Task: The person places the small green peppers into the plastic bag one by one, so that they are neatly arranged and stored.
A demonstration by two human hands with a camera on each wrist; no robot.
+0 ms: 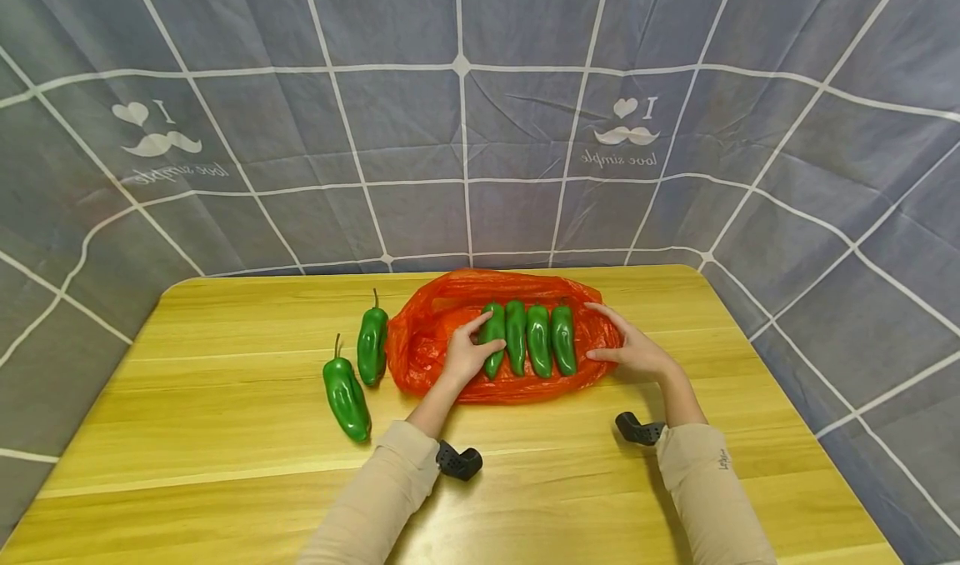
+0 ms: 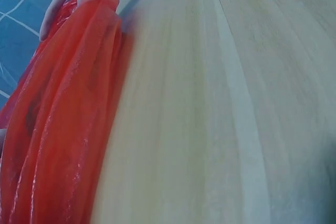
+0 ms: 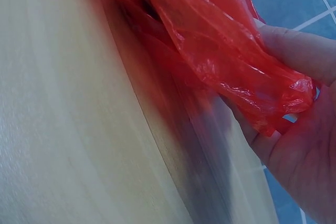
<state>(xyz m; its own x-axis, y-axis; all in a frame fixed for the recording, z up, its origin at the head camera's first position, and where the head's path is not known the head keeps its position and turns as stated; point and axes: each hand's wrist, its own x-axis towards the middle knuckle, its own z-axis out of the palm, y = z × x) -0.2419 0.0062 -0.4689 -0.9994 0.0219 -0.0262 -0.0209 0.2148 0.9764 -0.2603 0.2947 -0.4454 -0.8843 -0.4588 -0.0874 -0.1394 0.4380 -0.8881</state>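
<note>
On the bench (image 1: 225, 465), the left hand (image 1: 465, 351) has its fingers spread upon the leftmost of four green peppers (image 1: 538, 342) inside the red bag (image 1: 491, 392), gripping or not I cannot tell, while the right hand (image 1: 636, 351) lightly holds the bag's right end between thumb and fingers, two other peppers (image 1: 372, 345) lying left.

My yellow, wood-grained desk (image 1: 225, 382) spreads across the lower half of the frame. Near its far edge, around the centre, I have a red plastic bag (image 1: 517, 391), with an upper green pepper (image 1: 372, 348) just left of it and a lower green pepper (image 1: 347, 402) further left.
</note>
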